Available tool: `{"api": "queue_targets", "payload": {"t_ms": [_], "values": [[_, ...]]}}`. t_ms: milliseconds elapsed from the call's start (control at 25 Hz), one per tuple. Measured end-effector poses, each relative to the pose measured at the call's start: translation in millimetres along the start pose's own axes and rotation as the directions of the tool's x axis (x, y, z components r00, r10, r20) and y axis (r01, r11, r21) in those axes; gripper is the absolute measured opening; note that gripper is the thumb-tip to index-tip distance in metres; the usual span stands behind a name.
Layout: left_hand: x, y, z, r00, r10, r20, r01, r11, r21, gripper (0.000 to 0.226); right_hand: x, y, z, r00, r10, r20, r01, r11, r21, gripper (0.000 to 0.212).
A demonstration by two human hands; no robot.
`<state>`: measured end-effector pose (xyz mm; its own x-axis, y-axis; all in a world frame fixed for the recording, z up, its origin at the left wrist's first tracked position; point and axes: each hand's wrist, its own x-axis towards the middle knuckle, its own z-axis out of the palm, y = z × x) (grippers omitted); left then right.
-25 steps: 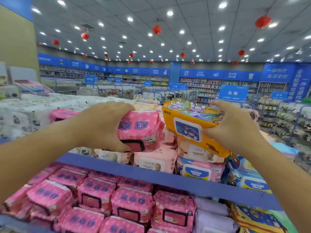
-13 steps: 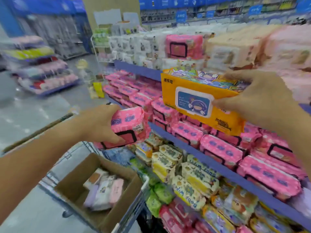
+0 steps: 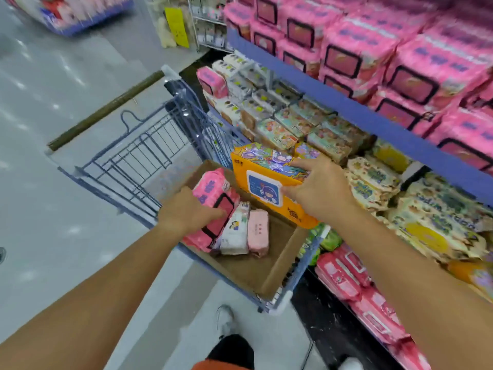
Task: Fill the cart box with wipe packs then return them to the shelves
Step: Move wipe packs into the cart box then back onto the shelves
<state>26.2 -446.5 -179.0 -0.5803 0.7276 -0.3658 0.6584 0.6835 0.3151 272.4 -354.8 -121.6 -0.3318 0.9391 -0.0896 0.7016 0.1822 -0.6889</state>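
Note:
A brown cardboard box (image 3: 277, 268) sits in a blue wire cart (image 3: 138, 161). My left hand (image 3: 186, 212) grips a pink wipe pack (image 3: 213, 198) with a dark-framed lid, holding it inside the box's left end. Beside it in the box stand a white pack (image 3: 236, 231) and a pale pink pack (image 3: 258, 232). My right hand (image 3: 317, 188) grips an orange wipe pack (image 3: 266, 182) with a blue label, held above the box's far right side.
Shelves on the right carry pink packs (image 3: 400, 62) above a blue shelf edge (image 3: 373, 118), with patterned packs (image 3: 306, 124) and yellow-green packs (image 3: 426, 209) below and red-pink packs (image 3: 360, 289) lowest. Grey floor (image 3: 53, 182) lies left of the cart. My shoe (image 3: 226, 319) is below.
The view swung down from the shelves to the cart. Both hands came down with their packs; the pink pack is now inside the box and the orange one just above it.

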Motion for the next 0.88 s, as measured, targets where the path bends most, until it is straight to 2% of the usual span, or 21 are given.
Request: {"api": "queue_targets", "payload": {"t_ms": [160,280,400,480,520,600,640,720,800,880], "values": [[73,-45,27,0.986,-0.104,0.127,0.112,0.992,-0.052,0.092,28,23,110,0.975,0.213,0.055,-0.214,0.977,0.001,0.061],[100,-68,48,0.966,-0.165,0.199,0.182,0.981,-0.068,0.093,32,45,169,0.924,0.365,0.114,-0.363,0.931,-0.037,0.062],[127,-85,69,0.948,-0.206,0.244,0.228,0.972,-0.064,0.095,34,63,214,0.869,0.477,0.134,-0.483,0.875,0.022,0.06],[149,-93,90,0.94,-0.217,0.263,0.241,0.969,-0.062,0.1,38,78,240,0.849,0.513,0.128,-0.524,0.849,0.073,0.059],[160,-95,99,0.934,-0.221,0.281,0.249,0.966,-0.069,0.095,41,85,252,0.842,0.525,0.122,-0.537,0.838,0.096,0.059],[192,-98,118,0.91,-0.229,0.344,0.272,0.959,-0.08,0.063,51,104,276,0.818,0.566,0.102,-0.575,0.807,0.138,0.059],[208,-102,127,0.895,-0.236,0.378,0.291,0.952,-0.094,0.056,57,113,287,0.81,0.58,0.088,-0.586,0.794,0.159,0.058],[232,-108,137,0.856,-0.221,0.466,0.31,0.943,-0.121,0.062,65,128,309,0.778,0.625,0.064,-0.62,0.746,0.244,0.055],[261,-117,152,0.879,-0.171,0.444,0.256,0.957,-0.138,0.077,68,136,331,0.742,0.669,0.054,-0.641,0.682,0.354,0.053],[287,-129,167,0.894,-0.131,0.429,0.217,0.963,-0.158,0.078,66,141,354,0.7,0.709,0.079,-0.665,0.608,0.433,0.05]]}}
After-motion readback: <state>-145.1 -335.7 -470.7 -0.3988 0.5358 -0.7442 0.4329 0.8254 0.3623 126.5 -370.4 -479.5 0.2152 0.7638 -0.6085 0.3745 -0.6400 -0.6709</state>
